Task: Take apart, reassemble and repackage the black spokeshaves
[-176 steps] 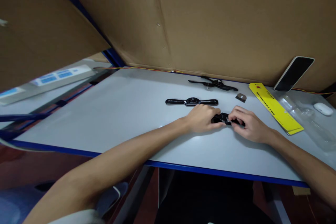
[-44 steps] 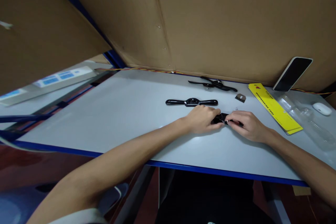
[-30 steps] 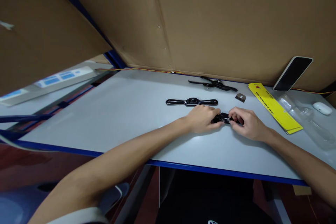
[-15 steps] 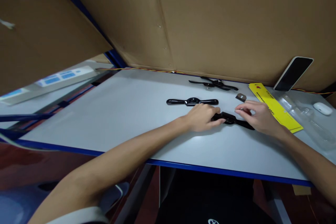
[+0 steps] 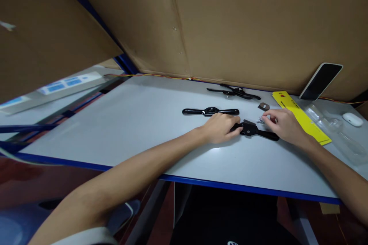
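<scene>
My left hand (image 5: 220, 128) has its fingers closed on the left handle of a black two-handled tool (image 5: 250, 128) lying on the grey table. Just right of that tool's middle, my right hand (image 5: 280, 123) pinches small shiny metal parts (image 5: 260, 120), too small to make out singly. A flat dark metal plate (image 5: 263, 106) with a slot lies behind my right hand. Behind my left hand rests a second black two-handled tool (image 5: 211, 111). Farther back, more black tools (image 5: 238, 92) lie crossed near the cardboard wall.
To the right are a yellow card (image 5: 301, 118), clear plastic packaging (image 5: 342, 134), a white case (image 5: 353, 119) and a phone (image 5: 321, 81) leaning on the cardboard wall (image 5: 258, 26). A power strip (image 5: 66, 84) lies at far left. The table's blue edge (image 5: 244, 187) runs in front.
My right hand has moved slightly right, and shiny metal parts now show at its fingertips. The held tool's middle has tilted or turned a little, showing a flat face with a hole.
</scene>
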A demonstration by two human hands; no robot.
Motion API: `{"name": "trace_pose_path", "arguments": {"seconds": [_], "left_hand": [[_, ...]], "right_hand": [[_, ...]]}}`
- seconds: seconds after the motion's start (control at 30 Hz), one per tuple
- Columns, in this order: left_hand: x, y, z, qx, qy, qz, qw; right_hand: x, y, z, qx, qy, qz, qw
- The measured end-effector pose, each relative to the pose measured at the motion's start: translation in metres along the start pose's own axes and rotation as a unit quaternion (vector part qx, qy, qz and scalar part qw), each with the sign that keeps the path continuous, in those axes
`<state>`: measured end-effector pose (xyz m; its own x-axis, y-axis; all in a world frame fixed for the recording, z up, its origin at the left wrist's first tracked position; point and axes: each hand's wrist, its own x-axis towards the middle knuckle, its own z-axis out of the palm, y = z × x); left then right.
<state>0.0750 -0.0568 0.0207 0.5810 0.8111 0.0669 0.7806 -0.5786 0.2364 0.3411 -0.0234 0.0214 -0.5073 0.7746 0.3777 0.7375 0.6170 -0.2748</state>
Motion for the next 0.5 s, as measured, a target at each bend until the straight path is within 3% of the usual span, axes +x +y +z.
{"name": "trace_pose_path", "arguments": {"seconds": [0.13, 0.33, 0.5], "left_hand": [[0.0, 0.0, 0.0, -0.001, 0.002, -0.001, 1.0], [0.001, 0.0, 0.0, -0.004, 0.005, 0.004, 1.0], [0.002, -0.002, 0.002, 0.003, 0.008, 0.016, 1.0]], "right_hand": [[-0.004, -0.01, -0.001, 0.0, 0.032, -0.036, 0.999], [-0.015, -0.033, 0.002, 0.014, -0.007, -0.13, 0.991], [-0.016, -0.035, 0.014, -0.026, -0.002, -0.201, 0.979]]}}
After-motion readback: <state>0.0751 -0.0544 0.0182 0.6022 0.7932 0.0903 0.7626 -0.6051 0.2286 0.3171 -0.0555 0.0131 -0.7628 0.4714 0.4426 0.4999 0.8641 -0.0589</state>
